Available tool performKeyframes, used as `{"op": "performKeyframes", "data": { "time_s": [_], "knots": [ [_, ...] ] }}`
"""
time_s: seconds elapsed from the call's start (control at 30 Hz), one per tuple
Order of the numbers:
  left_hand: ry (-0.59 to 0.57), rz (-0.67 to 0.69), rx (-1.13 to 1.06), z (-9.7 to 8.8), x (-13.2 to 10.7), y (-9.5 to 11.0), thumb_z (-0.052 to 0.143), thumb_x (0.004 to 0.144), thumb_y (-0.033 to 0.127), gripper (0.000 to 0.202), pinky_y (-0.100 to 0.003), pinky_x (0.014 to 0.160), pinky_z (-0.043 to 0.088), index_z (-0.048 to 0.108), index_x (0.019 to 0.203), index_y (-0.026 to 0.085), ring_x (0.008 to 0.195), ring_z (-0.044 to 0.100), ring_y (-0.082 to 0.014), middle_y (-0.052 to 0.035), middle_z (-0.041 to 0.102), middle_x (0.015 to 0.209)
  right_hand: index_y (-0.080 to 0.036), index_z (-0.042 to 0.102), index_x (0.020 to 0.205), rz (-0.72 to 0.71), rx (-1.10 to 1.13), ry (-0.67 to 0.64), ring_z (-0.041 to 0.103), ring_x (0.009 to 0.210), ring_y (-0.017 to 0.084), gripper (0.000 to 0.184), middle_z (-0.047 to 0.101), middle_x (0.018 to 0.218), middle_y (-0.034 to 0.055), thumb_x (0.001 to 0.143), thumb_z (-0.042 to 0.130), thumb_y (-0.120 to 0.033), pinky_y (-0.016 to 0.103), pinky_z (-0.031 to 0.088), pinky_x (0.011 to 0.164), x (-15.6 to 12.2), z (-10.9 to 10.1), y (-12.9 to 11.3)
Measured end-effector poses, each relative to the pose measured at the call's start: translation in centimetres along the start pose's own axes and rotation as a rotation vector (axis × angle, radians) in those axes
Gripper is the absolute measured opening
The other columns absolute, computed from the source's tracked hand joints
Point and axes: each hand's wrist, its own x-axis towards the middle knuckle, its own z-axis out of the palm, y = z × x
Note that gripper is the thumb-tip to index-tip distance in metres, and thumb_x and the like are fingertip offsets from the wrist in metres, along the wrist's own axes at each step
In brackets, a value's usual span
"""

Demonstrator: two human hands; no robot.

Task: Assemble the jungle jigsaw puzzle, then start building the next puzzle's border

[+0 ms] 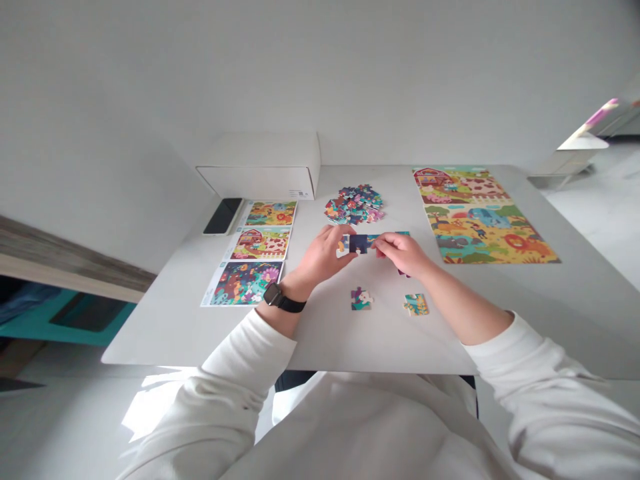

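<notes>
My left hand (323,257) and my right hand (403,253) meet over the middle of the white table (350,340). Between their fingertips is a short row of joined puzzle pieces (361,243), dark blue and teal, and both hands pinch it. A black watch sits on my left wrist. Two loose pieces lie nearer to me: a purple and white piece (361,299) and a green and yellow piece (416,305). A pile of loose pieces (355,203) lies just beyond my hands.
A finished colourful animal puzzle (480,215) lies at the right. Three picture cards (257,252) lie in a column at the left, beside a black phone (223,216). A white box (263,165) stands at the back against the wall.
</notes>
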Motion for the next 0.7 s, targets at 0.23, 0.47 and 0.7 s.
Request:
{"op": "performKeyframes", "data": {
  "time_s": [0.23,0.47,0.7],
  "knots": [
    [0.012,-0.191,0.161,-6.1,-1.1,-5.8,0.081,0.091,0.028,0.045,-0.037,0.098,0.054,0.064,0.132,0.024,0.105,0.068,-0.0231,-0.0069,0.074,0.13,-0.025,0.076,0.104,-0.014,0.089,0.037,0.068,0.078,0.021,0.051,0.077,0.086,0.0047,0.098,0.061,-0.073,0.034,0.055,0.076,0.3,-0.6,0.6],
    [-0.151,-0.275,0.201,-5.9,-1.9,-7.8,0.08,0.09,0.033,0.047,-0.039,0.096,0.054,0.066,0.134,0.024,0.1,0.069,-0.0243,-0.0074,0.077,0.125,-0.025,0.077,0.104,0.004,0.038,0.027,0.069,0.078,0.021,0.045,0.078,0.087,0.0045,0.099,0.061,-0.066,0.033,0.055,0.074,0.3,-0.4,1.0],
    [-0.208,-0.323,0.244,-5.7,-2.2,-8.4,0.079,0.09,0.035,0.049,-0.041,0.098,0.055,0.068,0.137,0.025,0.106,0.071,-0.0277,-0.0083,0.077,0.123,-0.025,0.079,0.102,0.019,-0.092,0.124,0.072,0.082,0.023,0.032,0.081,0.089,0.0046,0.097,0.065,-0.053,0.035,0.054,0.077,0.6,-1.7,1.7]
  ]
}}
